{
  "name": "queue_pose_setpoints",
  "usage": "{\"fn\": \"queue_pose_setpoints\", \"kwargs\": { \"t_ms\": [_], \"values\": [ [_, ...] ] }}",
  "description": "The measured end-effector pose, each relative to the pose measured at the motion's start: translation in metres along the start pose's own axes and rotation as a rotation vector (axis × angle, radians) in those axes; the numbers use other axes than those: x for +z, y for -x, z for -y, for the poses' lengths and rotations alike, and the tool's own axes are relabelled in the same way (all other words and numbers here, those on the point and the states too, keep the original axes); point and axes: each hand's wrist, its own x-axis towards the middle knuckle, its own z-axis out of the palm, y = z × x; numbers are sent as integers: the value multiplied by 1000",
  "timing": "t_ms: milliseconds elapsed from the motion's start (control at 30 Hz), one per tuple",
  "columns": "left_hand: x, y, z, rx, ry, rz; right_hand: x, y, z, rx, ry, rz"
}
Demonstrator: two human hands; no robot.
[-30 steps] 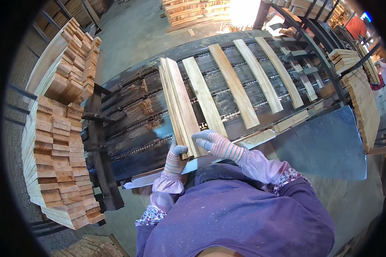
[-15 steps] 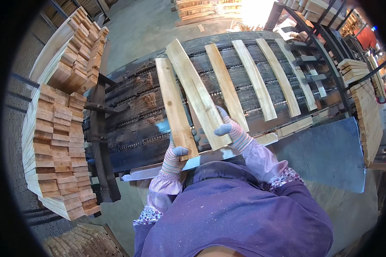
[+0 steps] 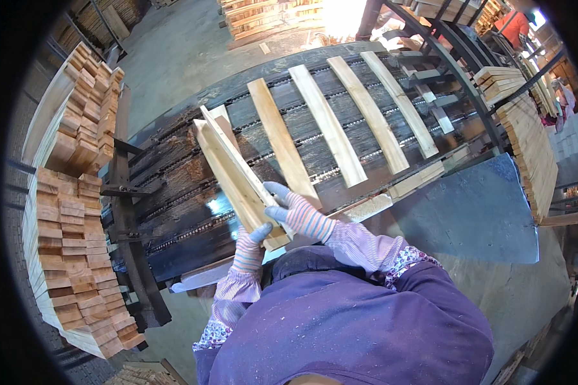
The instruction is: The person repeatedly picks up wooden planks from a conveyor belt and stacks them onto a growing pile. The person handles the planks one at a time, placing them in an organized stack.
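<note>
My left hand [image 3: 248,249], in a striped knit glove, is closed on the near end of a pale wooden board [image 3: 227,186]. Its thumb lies over the board's face. My right hand [image 3: 298,213], gloved alike, grips a second board [image 3: 232,151], which is tipped on its edge against the first one's right side. Both boards slant away from me over a dark chain conveyor [image 3: 173,192]. Behind them the end of another board [image 3: 223,120] peeks out, mostly hidden. Just to the right, a brown-toned board [image 3: 282,141] lies flat across the chains.
Further boards [image 3: 327,125] lie spaced along the conveyor to the right. Tall stacks of cut lumber [image 3: 77,256] stand at the left. A blue-grey metal sheet [image 3: 469,218] and another lumber stack [image 3: 526,147] are at the right. A person in orange [image 3: 514,29] is far right.
My hands have come together, bringing the two boards side by side. The right-hand board has turned from flat onto its edge. The whole view has shifted, so the conveyor boards appear further left.
</note>
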Motion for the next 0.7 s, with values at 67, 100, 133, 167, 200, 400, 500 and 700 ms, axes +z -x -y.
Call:
{"fn": "queue_pose_setpoints", "kwargs": {
  "t_ms": [67, 100, 133, 167, 200, 400, 500, 700],
  "values": [
    [-1, 4, -2, -62, 54, -110, -28, 5, 13, -13, 43, -29],
    [-1, 8, -3, -30, 65, -121, -45, 6, 11, -127, 94, -42],
    [0, 11, -3, 0, 79, -134, -57, 14, 23, -87, 78, -112],
    [2, 12, -4, 13, 75, -130, -80, 0, 4, -216, 307, -208],
    [4, 14, -4, 29, 77, -140, -86, 8, 25, -244, 551, -304],
    [9, -6, -17, 65, -50, -145, -141, -22, -3, 291, 1496, -580],
    [27, -28, -14, 113, -231, -242, -135, -32, 6, 377, 1490, -524],
    [39, -81, 19, 7, -1179, -402, -187, -40, -9, -163, 166, -460]
  ]
}}
